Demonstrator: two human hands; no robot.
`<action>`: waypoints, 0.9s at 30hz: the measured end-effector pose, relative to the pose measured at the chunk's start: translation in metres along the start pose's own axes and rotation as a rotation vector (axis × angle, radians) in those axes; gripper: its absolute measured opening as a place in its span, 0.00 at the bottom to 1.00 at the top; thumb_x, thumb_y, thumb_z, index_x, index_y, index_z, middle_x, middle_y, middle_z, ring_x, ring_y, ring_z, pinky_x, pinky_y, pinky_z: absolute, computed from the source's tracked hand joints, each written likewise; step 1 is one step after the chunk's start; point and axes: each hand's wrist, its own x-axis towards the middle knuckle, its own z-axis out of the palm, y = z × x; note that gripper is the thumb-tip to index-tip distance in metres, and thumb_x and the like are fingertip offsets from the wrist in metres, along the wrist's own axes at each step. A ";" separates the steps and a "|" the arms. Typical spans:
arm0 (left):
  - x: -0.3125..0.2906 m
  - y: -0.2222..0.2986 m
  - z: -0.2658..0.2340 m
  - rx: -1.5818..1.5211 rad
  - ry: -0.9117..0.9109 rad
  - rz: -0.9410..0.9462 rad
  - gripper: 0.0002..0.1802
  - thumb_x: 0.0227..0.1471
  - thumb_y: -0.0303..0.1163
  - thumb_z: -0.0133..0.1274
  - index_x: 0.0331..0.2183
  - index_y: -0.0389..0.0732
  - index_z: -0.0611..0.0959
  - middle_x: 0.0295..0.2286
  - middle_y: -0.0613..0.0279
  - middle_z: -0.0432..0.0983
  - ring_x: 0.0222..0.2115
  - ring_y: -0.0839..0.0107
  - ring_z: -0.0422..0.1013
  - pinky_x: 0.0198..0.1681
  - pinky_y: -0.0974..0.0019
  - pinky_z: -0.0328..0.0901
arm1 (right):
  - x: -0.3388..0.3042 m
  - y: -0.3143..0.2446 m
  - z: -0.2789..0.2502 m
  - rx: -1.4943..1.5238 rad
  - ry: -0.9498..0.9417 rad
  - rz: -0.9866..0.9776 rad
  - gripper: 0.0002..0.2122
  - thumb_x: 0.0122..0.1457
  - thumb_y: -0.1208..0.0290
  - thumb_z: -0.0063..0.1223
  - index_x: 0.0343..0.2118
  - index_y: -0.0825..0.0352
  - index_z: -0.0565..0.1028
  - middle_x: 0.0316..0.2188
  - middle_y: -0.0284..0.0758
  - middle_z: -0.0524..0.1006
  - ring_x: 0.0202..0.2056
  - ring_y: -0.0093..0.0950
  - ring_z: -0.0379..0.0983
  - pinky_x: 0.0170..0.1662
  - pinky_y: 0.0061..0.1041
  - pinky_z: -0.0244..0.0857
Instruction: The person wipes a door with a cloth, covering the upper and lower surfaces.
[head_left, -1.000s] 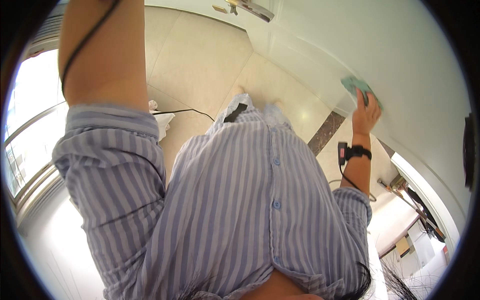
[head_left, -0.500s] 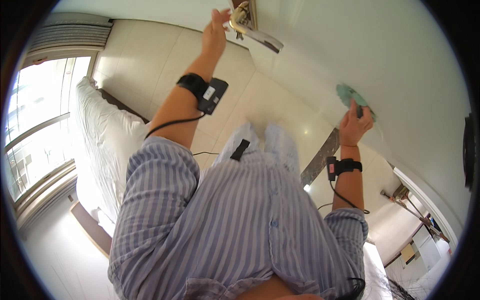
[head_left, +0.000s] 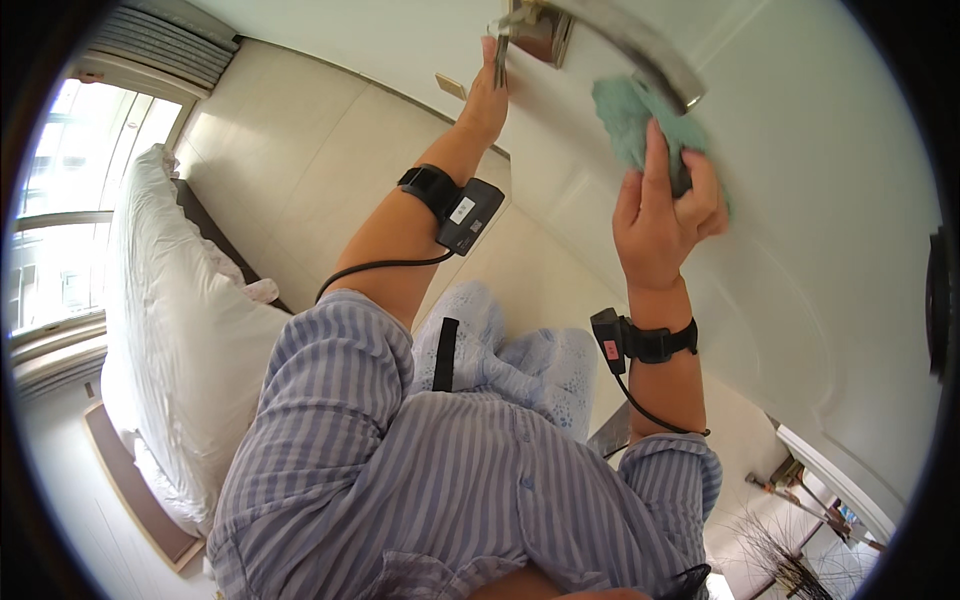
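Holding the green cloth [head_left: 622, 120] against the pale door [head_left: 800, 220], the right hand [head_left: 662, 225] seems mid-wipe; another stroke calls for skirting the lever handle [head_left: 645, 50] just beyond its fingers. Well apart, the left hand [head_left: 484, 105] reaches hanging keys [head_left: 500, 62], grip unclear.

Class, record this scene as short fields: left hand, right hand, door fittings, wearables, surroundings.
Left hand: at the edge of the white door, grip unclear
Right hand: holding a green cloth against the door
Door fittings: curved metal handle; hanging keys near the left hand
Wearables: black strapped device on the left forearm, another on the right
Surroundings: white bedding and bright window at left
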 end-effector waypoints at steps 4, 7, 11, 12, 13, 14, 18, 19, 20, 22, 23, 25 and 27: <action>-0.005 -0.034 -0.006 -0.335 0.127 0.193 0.48 0.52 0.69 0.25 0.53 0.33 0.66 0.48 0.63 0.66 0.46 0.74 0.61 0.54 0.74 0.50 | 0.003 -0.035 0.035 0.026 0.137 -0.178 0.17 0.49 0.73 0.52 0.44 0.56 0.76 0.51 0.28 0.66 0.45 0.26 0.60 0.47 0.25 0.48; -0.024 -0.023 0.012 -0.480 -0.104 0.444 0.47 0.53 0.67 0.26 0.53 0.33 0.66 0.48 0.62 0.66 0.49 0.73 0.60 0.55 0.71 0.50 | -0.012 -0.038 0.068 0.089 0.180 -0.309 0.14 0.50 0.76 0.46 0.40 0.60 0.77 0.51 0.21 0.70 0.44 0.20 0.63 0.43 0.19 0.50; -0.004 -0.040 0.007 -0.699 -0.277 0.449 0.43 0.57 0.63 0.21 0.51 0.34 0.68 0.47 0.54 0.68 0.50 0.63 0.62 0.54 0.63 0.54 | -0.054 -0.042 0.108 0.105 0.044 -0.531 0.15 0.50 0.75 0.44 0.42 0.64 0.75 0.51 0.22 0.69 0.44 0.21 0.63 0.44 0.22 0.53; -0.001 -0.045 0.002 -0.621 -0.289 0.431 0.43 0.57 0.63 0.19 0.54 0.35 0.65 0.49 0.56 0.66 0.50 0.63 0.60 0.55 0.66 0.52 | -0.065 -0.040 0.110 0.100 -0.038 -0.555 0.16 0.50 0.76 0.44 0.43 0.64 0.75 0.52 0.23 0.68 0.44 0.22 0.62 0.43 0.23 0.54; 0.000 -0.052 0.003 -0.619 -0.286 0.431 0.43 0.57 0.63 0.19 0.54 0.35 0.65 0.49 0.56 0.66 0.50 0.63 0.60 0.55 0.66 0.52 | -0.076 -0.037 0.112 0.101 -0.124 -0.579 0.16 0.49 0.76 0.45 0.43 0.64 0.75 0.52 0.24 0.68 0.45 0.23 0.62 0.43 0.23 0.54; 0.001 -0.060 0.005 -0.647 -0.100 0.421 0.43 0.56 0.63 0.19 0.54 0.36 0.65 0.48 0.57 0.67 0.49 0.64 0.60 0.55 0.65 0.52 | -0.093 -0.035 0.117 0.103 -0.119 -0.578 0.16 0.49 0.76 0.45 0.43 0.64 0.75 0.52 0.24 0.68 0.45 0.23 0.62 0.43 0.23 0.54; 0.005 -0.057 0.007 -0.492 -0.168 0.267 0.43 0.56 0.63 0.19 0.54 0.37 0.66 0.47 0.59 0.66 0.48 0.67 0.60 0.56 0.66 0.52 | -0.097 -0.027 0.107 0.055 -0.178 -0.555 0.17 0.48 0.76 0.45 0.44 0.63 0.74 0.53 0.26 0.67 0.45 0.23 0.62 0.41 0.26 0.55; 0.005 -0.061 0.010 -0.553 -0.205 0.243 0.43 0.56 0.63 0.19 0.54 0.37 0.66 0.48 0.59 0.66 0.48 0.67 0.60 0.56 0.66 0.51 | -0.084 -0.027 0.094 0.039 -0.133 -0.501 0.17 0.48 0.76 0.45 0.44 0.63 0.74 0.53 0.26 0.67 0.44 0.23 0.63 0.41 0.27 0.56; 0.005 -0.072 0.007 -0.456 -0.150 0.334 0.43 0.56 0.63 0.19 0.54 0.37 0.66 0.48 0.59 0.66 0.48 0.67 0.60 0.56 0.66 0.52 | -0.064 -0.035 0.082 0.018 -0.072 -0.469 0.18 0.48 0.76 0.45 0.45 0.62 0.74 0.52 0.23 0.68 0.44 0.23 0.63 0.42 0.26 0.55; 0.004 -0.073 0.013 -0.415 -0.107 0.365 0.43 0.57 0.63 0.20 0.54 0.36 0.66 0.48 0.59 0.66 0.48 0.67 0.61 0.55 0.66 0.52 | -0.035 -0.039 0.078 -0.012 0.042 -0.469 0.18 0.49 0.76 0.45 0.45 0.61 0.74 0.51 0.22 0.69 0.44 0.22 0.63 0.43 0.25 0.54; 0.001 -0.071 0.015 -0.420 -0.102 0.361 0.43 0.57 0.63 0.20 0.54 0.36 0.66 0.48 0.59 0.66 0.48 0.67 0.61 0.55 0.66 0.52 | -0.026 -0.043 0.081 -0.027 0.161 -0.467 0.18 0.49 0.76 0.45 0.45 0.60 0.74 0.51 0.21 0.69 0.44 0.22 0.63 0.43 0.24 0.53; -0.001 -0.069 0.013 -0.439 -0.116 0.348 0.42 0.57 0.62 0.21 0.54 0.36 0.66 0.48 0.59 0.66 0.48 0.67 0.61 0.55 0.66 0.52 | -0.030 -0.049 0.089 0.009 0.181 -0.431 0.19 0.49 0.77 0.45 0.45 0.56 0.75 0.52 0.16 0.68 0.42 0.20 0.63 0.45 0.24 0.52; -0.003 -0.070 0.011 -0.461 -0.147 0.321 0.42 0.57 0.62 0.22 0.54 0.36 0.66 0.48 0.59 0.66 0.48 0.67 0.61 0.55 0.66 0.53 | -0.041 -0.049 0.092 0.027 0.060 -0.494 0.17 0.49 0.76 0.45 0.44 0.60 0.75 0.51 0.21 0.69 0.43 0.22 0.63 0.43 0.24 0.53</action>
